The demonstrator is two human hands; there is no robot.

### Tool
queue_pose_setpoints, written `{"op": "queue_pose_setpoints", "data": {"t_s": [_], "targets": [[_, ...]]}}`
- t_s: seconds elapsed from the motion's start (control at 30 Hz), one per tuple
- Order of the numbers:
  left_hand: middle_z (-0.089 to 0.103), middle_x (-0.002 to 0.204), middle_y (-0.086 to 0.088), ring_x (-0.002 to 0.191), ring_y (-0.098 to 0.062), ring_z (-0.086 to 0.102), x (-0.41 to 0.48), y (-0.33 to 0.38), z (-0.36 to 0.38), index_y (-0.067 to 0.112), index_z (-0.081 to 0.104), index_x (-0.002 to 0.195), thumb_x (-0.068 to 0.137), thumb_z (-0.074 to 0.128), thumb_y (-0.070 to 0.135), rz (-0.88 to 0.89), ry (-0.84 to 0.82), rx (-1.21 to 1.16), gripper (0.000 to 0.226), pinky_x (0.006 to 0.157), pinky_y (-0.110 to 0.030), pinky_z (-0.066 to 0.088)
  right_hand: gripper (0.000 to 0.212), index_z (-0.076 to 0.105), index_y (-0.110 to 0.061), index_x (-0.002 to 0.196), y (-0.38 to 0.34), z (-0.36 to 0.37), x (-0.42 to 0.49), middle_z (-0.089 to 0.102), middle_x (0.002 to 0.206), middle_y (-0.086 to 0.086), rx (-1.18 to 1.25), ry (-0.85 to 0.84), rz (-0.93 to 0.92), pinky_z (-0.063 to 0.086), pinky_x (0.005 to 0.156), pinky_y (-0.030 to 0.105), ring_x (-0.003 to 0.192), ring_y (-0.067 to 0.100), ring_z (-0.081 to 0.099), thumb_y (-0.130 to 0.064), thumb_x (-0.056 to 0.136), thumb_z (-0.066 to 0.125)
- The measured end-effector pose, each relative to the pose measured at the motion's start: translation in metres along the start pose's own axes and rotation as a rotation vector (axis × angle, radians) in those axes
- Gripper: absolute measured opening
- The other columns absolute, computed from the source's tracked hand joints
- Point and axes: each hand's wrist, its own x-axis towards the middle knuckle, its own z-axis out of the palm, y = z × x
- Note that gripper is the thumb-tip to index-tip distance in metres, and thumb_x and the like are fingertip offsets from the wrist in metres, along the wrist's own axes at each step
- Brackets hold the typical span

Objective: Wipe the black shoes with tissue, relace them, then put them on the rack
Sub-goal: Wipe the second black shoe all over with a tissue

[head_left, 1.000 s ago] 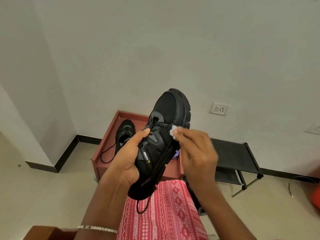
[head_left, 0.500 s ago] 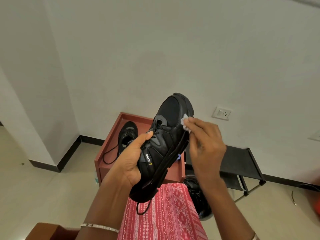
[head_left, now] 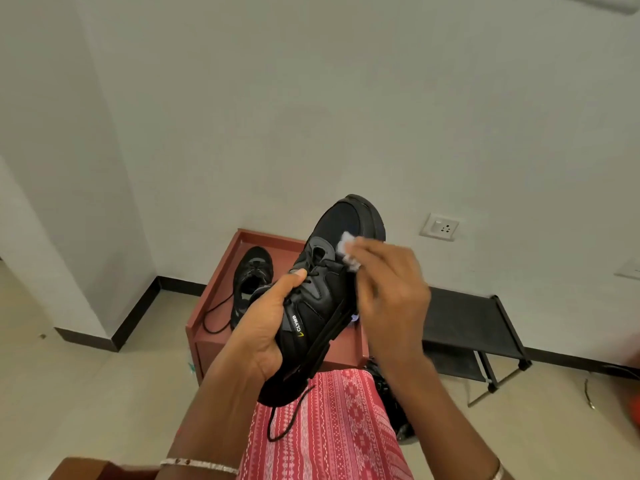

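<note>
Black shoe [head_left: 322,299] was clamped round its heel half by the left hand [head_left: 263,327], toe angled up beyond the grip, prob so the tissue [head_left: 348,249] pinched by the right hand [head_left: 388,289] could be rubbed there.

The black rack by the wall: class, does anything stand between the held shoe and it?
Nothing visible blocks it. The shoe, gripped by the left hand, is held up near the red table; the rack stands to its right. Only the right hand with the tissue lies between.
</note>
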Motion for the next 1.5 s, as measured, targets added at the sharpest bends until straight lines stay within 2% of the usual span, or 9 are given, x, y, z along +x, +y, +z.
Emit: {"op": "queue_pose_setpoints", "data": {"t_s": [0.1, 0.27, 0.5, 0.63, 0.83, 1.0, 1.13, 1.27, 1.5], "targets": [[0.071, 0.115, -0.02, 0.104, -0.037, 0.069, 0.0, 0.002, 0.001, 0.005, 0.071, 0.117, 0.086, 0.07, 0.031, -0.009, -0.02, -0.052, 0.04, 0.095, -0.047, 0.053, 0.028, 0.075, 0.002, 0.105, -0.013, 0.002, -0.017, 0.073, 0.107, 0.014, -0.027, -0.115, -0.193, 0.054, 0.093, 0.031, 0.099, 0.027, 0.065, -0.014, 0.104, 0.052], [0.076, 0.1, -0.016, 0.091, -0.034, 0.074, -0.004, -0.001, 0.008, 0.009, 0.071, 0.112, 0.089, 0.069, 0.028, 0.136, 0.047, 0.17, 0.03, 0.084, -0.044, 0.056, 0.024, 0.076, -0.003, 0.107, 0.021, -0.006, 0.019, 0.073, 0.105, 0.009, -0.1, 0.01, 0.004, 0.039, 0.097, 0.011, 0.096, 0.025, 0.063, -0.008, 0.095, 0.057], [0.078, 0.1, 0.002, 0.096, -0.016, 0.073, -0.006, -0.001, 0.007, 0.023, 0.072, 0.111, 0.092, 0.066, 0.034, 0.371, 0.13, 0.398, 0.022, 0.093, -0.036, 0.055, 0.026, 0.075, -0.001, 0.108, 0.009, -0.001, -0.012, 0.073, 0.107, 0.012, -0.099, -0.128, -0.079, 0.044, 0.094, 0.018, 0.097, 0.023, 0.063, -0.006, 0.094, 0.053], [0.068, 0.082, 0.003, 0.075, 0.002, 0.059, -0.014, -0.006, 0.016, 0.017, 0.07, 0.093, 0.095, 0.063, 0.034, 0.491, 0.239, 0.583, 0.018, 0.055, 0.002, 0.04, 0.028, 0.076, -0.004, 0.107, 0.034, -0.005, 0.008, 0.073, 0.106, 0.008, -0.155, -0.032, 0.112, 0.035, 0.096, 0.006, 0.096, 0.023, 0.063, 0.01, 0.083, 0.07], [0.051, 0.048, 0.006, 0.045, 0.009, 0.049, -0.01, -0.008, 0.016, -0.001, 0.061, 0.079, 0.093, 0.065, 0.035, 0.643, 0.333, 0.764, 0.04, 0.05, 0.002, 0.034, 0.022, 0.075, 0.001, 0.107, 0.015, -0.003, -0.009, 0.073, 0.107, 0.012, -0.09, -0.07, -0.066, 0.04, 0.099, 0.012, 0.1, 0.023, 0.064, -0.003, 0.094, 0.058], [0.064, 0.081, 0.024, 0.072, 0.022, 0.055, -0.006, -0.01, 0.015, 0.037, 0.063, 0.087, 0.092, 0.066, 0.034, 0.757, 0.26, 0.827, 0.007, 0.063, 0.002, 0.038, 0.026, 0.076, -0.003, 0.106, 0.032, -0.003, 0.012, 0.074, 0.106, 0.008, -0.11, 0.004, 0.141, 0.035, 0.096, 0.008, 0.095, 0.026, 0.065, 0.009, 0.085, 0.068], [0.066, 0.077, 0.019, 0.071, 0.02, 0.058, -0.005, -0.011, 0.012, 0.036, 0.063, 0.085, 0.092, 0.067, 0.028, 0.822, 0.253, 0.841, 0.011, 0.062, -0.003, 0.042, 0.026, 0.074, 0.0, 0.11, 0.014, 0.001, -0.003, 0.073, 0.111, 0.01, -0.077, -0.066, -0.095, 0.043, 0.097, 0.016, 0.099, 0.024, 0.064, -0.004, 0.101, 0.051], [0.062, 0.066, 0.027, 0.069, 0.021, 0.057, -0.001, -0.019, 0.011, 0.036, 0.062, 0.079, 0.091, 0.069, 0.032, 0.872, 0.279, 0.926, 0.014, 0.063, 0.002, 0.04, 0.027, 0.075, -0.006, 0.111, 0.038, -0.003, 0.02, 0.074, 0.107, 0.006, -0.149, -0.006, 0.099, 0.047, 0.09, 0.019, 0.095, 0.023, 0.063, 0.0, 0.089, 0.059], [0.057, 0.054, 0.026, 0.062, 0.006, 0.058, 0.002, -0.02, 0.01, 0.031, 0.069, 0.083, 0.091, 0.069, 0.033, 0.917, 0.284, 0.95, 0.008, 0.063, -0.009, 0.041, 0.038, 0.075, -0.004, 0.111, 0.021, 0.002, 0.006, 0.073, 0.111, 0.006, -0.064, -0.069, -0.096, 0.049, 0.093, 0.025, 0.102, 0.02, 0.059, -0.011, 0.107, 0.038]]}}
